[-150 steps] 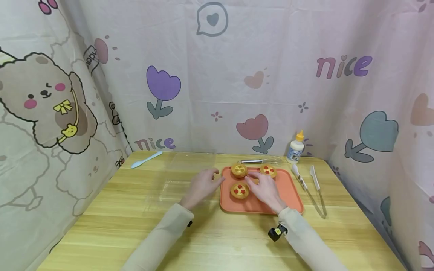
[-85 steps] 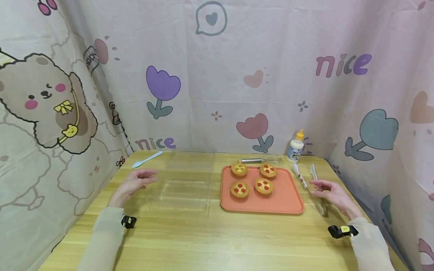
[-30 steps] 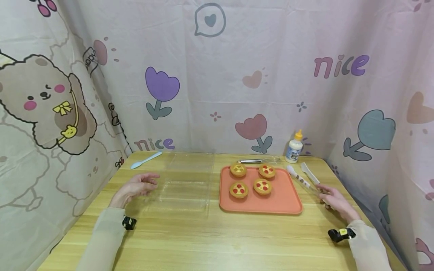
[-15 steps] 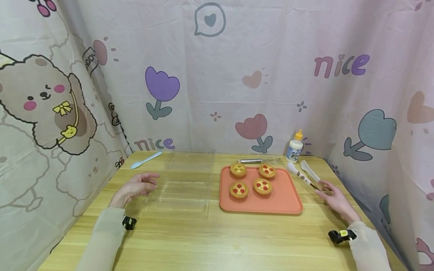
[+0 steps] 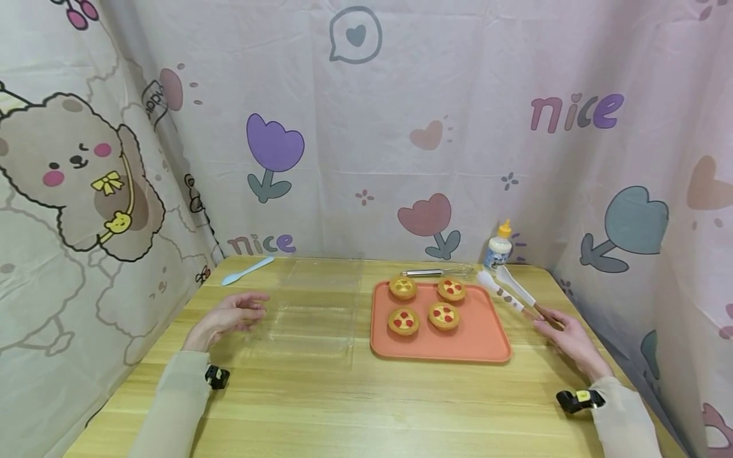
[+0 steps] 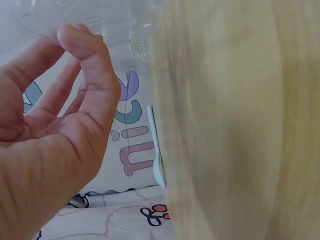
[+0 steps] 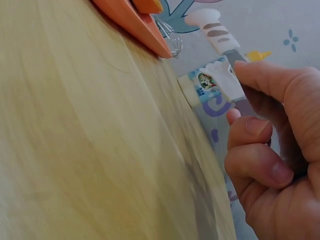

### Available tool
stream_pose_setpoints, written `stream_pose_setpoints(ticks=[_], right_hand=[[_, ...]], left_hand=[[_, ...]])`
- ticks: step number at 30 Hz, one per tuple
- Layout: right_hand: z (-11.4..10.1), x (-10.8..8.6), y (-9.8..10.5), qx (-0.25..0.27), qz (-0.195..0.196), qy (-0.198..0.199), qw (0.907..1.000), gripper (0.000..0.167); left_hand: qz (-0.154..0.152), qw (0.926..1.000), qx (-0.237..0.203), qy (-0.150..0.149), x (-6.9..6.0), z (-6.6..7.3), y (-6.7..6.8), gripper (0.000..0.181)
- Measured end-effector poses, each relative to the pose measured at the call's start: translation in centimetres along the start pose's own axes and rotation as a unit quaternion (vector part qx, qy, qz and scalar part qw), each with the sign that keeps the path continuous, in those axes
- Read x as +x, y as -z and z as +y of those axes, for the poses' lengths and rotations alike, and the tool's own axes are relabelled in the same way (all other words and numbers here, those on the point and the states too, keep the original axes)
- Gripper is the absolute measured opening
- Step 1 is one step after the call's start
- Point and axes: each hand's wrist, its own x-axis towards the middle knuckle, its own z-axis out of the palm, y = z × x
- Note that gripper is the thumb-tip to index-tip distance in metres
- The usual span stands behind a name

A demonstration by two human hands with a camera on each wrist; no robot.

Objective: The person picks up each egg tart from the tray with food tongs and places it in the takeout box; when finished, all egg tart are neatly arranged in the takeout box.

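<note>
In the head view my right hand grips a pair of tongs by the metal arms. Their white, paw-patterned tips point away, between the tray and the bottle, and stand slightly apart. The right wrist view shows the curled fingers round the tongs, lifted off the table. My left hand holds nothing; its fingers hang loosely bent beside a clear plastic box with its lid up. Whether it touches the box I cannot tell. Several egg tarts with red or yellow toppings sit on an orange tray.
Behind the tray lies a whisk. A white squeeze bottle with a yellow cap stands at the back right. At the back left is a light blue spoon. A printed curtain closes off the wooden table's far side.
My hands moved apart from the tray, leaving another tart on it. The right hand took up the tongs, whose tips have since swung left and drawn closer together. The left hand lately stays still.
</note>
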Motion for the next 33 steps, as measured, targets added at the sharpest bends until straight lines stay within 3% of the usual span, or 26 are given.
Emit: stream_pose_setpoints(ticks=[8, 16, 23, 30, 33], right_hand=[[-0.3, 0.0, 0.0, 0.013, -0.007, -0.004, 0.9999, 0.076], [-1.4, -0.4, 0.2, 0.057, -0.022, -0.003, 0.9981, 0.070], [-2.1, -0.4, -0.1, 0.062, -0.038, -0.002, 0.9973, 0.066], [-2.0, -0.6, -0.3, 0.101, -0.045, 0.010, 0.9938, 0.044], [-2.2, -0.6, -0.3, 0.113, -0.055, 0.016, 0.9919, 0.044]], left_hand=[[0.004, 0.9999, -0.012, 0.004, 0.0, -0.1, 0.1, 0.055], [0.012, 0.9996, -0.021, 0.011, 0.0, -0.1, 0.0, 0.058], [0.005, 0.9997, -0.021, 0.008, -0.2, 0.1, -0.2, 0.056], [0.008, 0.9997, -0.019, 0.009, -0.3, 0.3, -0.3, 0.056], [0.010, 0.9998, -0.015, 0.012, -0.3, 0.2, -0.2, 0.056]])
